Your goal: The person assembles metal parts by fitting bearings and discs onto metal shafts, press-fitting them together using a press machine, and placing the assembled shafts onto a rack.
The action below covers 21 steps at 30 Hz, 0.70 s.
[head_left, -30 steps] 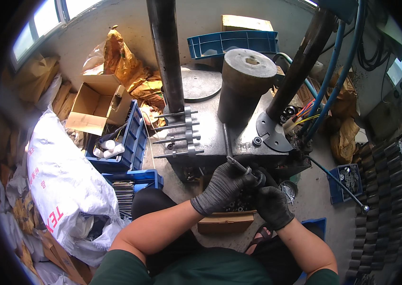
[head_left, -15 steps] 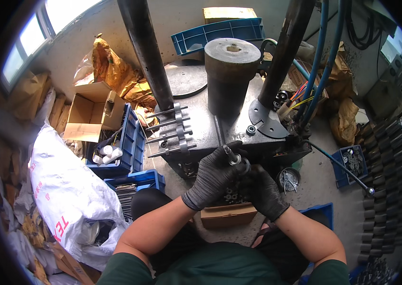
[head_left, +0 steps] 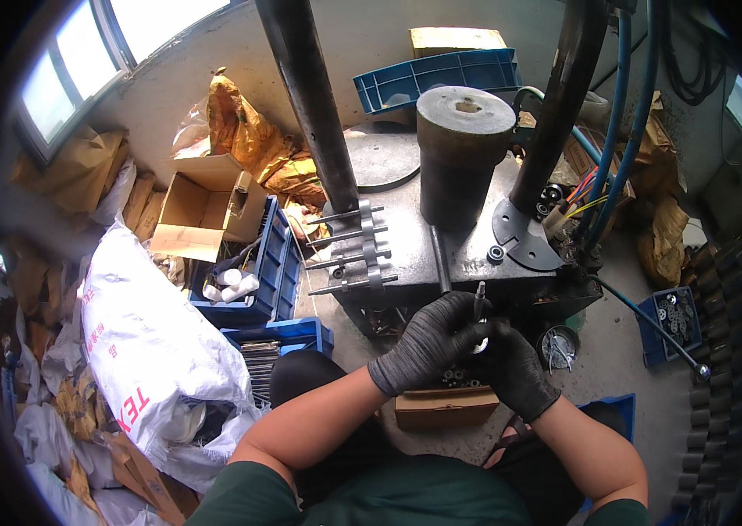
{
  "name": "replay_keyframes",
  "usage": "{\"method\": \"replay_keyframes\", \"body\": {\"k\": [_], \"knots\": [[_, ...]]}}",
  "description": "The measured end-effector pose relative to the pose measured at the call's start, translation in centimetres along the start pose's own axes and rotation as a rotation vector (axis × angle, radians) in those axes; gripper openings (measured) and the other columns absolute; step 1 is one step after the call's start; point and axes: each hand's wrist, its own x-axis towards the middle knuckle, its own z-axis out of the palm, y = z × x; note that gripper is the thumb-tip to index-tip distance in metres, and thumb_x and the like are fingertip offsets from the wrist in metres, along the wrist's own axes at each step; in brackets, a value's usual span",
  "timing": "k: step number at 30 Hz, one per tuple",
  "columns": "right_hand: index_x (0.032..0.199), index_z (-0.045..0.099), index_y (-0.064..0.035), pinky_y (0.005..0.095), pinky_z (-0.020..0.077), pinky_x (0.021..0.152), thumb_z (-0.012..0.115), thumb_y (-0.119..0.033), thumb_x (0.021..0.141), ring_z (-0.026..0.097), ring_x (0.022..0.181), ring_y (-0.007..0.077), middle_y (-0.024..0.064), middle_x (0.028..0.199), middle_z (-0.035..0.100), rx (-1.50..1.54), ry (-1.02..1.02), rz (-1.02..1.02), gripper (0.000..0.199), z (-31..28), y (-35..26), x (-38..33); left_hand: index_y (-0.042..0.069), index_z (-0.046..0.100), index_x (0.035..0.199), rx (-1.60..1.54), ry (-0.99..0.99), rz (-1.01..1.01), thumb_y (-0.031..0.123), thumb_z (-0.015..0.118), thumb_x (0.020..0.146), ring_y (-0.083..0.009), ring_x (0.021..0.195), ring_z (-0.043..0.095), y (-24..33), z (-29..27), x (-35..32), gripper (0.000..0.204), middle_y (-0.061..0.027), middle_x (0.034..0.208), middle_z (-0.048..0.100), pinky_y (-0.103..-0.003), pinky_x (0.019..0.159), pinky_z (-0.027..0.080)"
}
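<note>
In front of the machine table my two grey-gloved hands meet. My left hand [head_left: 428, 342] is closed with thumb and fingers round a thin metal shaft [head_left: 480, 301], which stands nearly upright with its tip above the glove. A shiny metal part [head_left: 481, 344] shows between the hands, at the shaft's lower end. Fingers curled, my right hand [head_left: 522, 370] presses close to that part from the right; what it grips is hidden. Below the hands sits a cardboard box [head_left: 446, 410] with small metal rings in it.
On the metal table [head_left: 406, 250] stand a thick cylinder [head_left: 459, 167], a row of shafts in ring-shaped parts [head_left: 362, 250] and a small bearing [head_left: 495, 253]. Dark columns rise behind. Blue crates [head_left: 288, 263] and a white sack [head_left: 160, 351] lie left; a metal bowl [head_left: 558, 347] lies right.
The view has shifted, so the scene sits further right and lower. The shaft has turned more upright, and my right hand has closed in on its lower end.
</note>
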Motion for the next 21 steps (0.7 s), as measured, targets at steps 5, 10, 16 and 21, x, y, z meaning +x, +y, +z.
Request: {"method": "replay_keyframes", "body": {"k": [5, 10, 16, 21], "knots": [[0.141, 0.056, -0.0076, 0.0401, 0.0584, 0.087, 0.058, -0.042, 0.102, 0.068, 0.108, 0.0242, 0.0098, 0.123, 0.068, -0.051, 0.061, -0.034, 0.052, -0.6, -0.7, -0.1, 0.004, 0.062, 0.116, -0.176, 0.000, -0.136, 0.023, 0.060, 0.107, -0.0110, 0.094, 0.065, -0.2, -2.9, 1.3, 0.021, -0.0037, 0.102, 0.066, -0.028, 0.086, 0.055], [0.139, 0.056, -0.0010, 0.0352, 0.0584, 0.078, 0.060, -0.031, 0.103, 0.072, 0.088, 0.0228, 0.0160, 0.114, 0.071, -0.196, 0.047, -0.198, 0.047, -0.2, -2.0, -1.5, 0.006, 0.063, 0.108, -0.460, 0.322, -0.147, 0.024, 0.060, 0.106, -0.0129, 0.078, 0.065, 2.0, -7.3, 3.7, 0.019, -0.0040, 0.090, 0.065, -0.028, 0.073, 0.056], [0.140, 0.055, -0.0002, 0.0342, 0.0588, 0.077, 0.060, -0.027, 0.104, 0.073, 0.087, 0.0224, 0.0159, 0.109, 0.073, -0.242, 0.038, -0.202, 0.045, -0.9, -1.4, -2.0, 0.011, 0.061, 0.104, -0.756, 0.725, 0.050, 0.022, 0.061, 0.106, -0.0159, 0.070, 0.066, -3.4, -19.2, 8.0, 0.011, -0.0041, 0.084, 0.067, -0.028, 0.059, 0.056], [0.139, 0.055, -0.0002, 0.0327, 0.0589, 0.077, 0.060, -0.028, 0.105, 0.072, 0.087, 0.0208, 0.0157, 0.108, 0.073, -0.270, 0.048, -0.178, 0.045, -1.7, -1.0, -1.6, 0.006, 0.062, 0.103, -0.953, 0.970, -0.069, 0.020, 0.060, 0.106, -0.0207, 0.074, 0.066, -6.1, -22.1, 10.2, 0.014, -0.0076, 0.084, 0.065, -0.030, 0.064, 0.062]]}}
